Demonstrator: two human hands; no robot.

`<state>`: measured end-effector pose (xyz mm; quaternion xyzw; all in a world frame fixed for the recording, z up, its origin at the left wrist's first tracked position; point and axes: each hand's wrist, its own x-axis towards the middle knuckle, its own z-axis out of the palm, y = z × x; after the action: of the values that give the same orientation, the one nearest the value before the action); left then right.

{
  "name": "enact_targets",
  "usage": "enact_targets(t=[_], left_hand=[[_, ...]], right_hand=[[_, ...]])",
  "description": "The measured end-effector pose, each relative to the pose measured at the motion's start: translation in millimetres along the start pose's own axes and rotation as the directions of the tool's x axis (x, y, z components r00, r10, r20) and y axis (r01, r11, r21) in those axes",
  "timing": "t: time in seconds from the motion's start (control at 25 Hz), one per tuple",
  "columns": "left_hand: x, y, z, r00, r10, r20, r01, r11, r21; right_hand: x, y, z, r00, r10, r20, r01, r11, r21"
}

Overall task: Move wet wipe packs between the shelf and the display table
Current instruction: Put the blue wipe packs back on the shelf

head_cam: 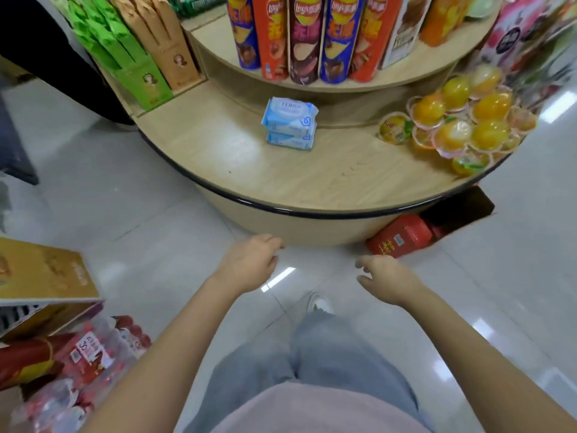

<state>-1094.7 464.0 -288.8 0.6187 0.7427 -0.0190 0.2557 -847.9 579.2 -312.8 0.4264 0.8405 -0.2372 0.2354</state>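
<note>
Two light blue wet wipe packs point(290, 123) lie stacked one on the other on the lower tier of a round wooden display table point(237, 170), near its inner wall. My left hand point(249, 264) hangs in front of the table's base, below its black rim, with fingers loosely curled and holding nothing. My right hand point(387, 276) is beside it, also empty, with fingers relaxed and slightly spread. Both hands are well short of the packs. No shelf with wet wipes shows in this view.
Tall crisp tubes point(312, 35) stand on the upper tier. Green and tan boxes point(140, 51) stand at left; jelly cups point(452, 120) are piled at right. A red box point(399, 239) lies on the floor by the base. Packaged goods point(78, 364) sit at lower left.
</note>
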Motion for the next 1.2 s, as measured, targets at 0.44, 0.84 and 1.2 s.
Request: enact_targets(t=[0.44, 0.84, 1.2], left_hand=[[174, -133, -59, 0.976, -0.066, 0.209, 0.075, 0.996, -0.037], [347, -144, -125, 0.917, -0.230, 0.325, 0.389, 0.339, -0.857], [358, -136, -107, 0.900, -0.292, 0.323, 0.394, 0.233, -0.889]], right_hand=[[235, -53, -173, 0.988, 0.060, -0.140, -0.013, 0.950, 0.312], [326, -48, -162, 0.866, 0.384, 0.319, -0.342, -0.009, 0.940], [356, -60, -147, 0.889, 0.250, 0.384, -0.368, -0.111, 0.923]])
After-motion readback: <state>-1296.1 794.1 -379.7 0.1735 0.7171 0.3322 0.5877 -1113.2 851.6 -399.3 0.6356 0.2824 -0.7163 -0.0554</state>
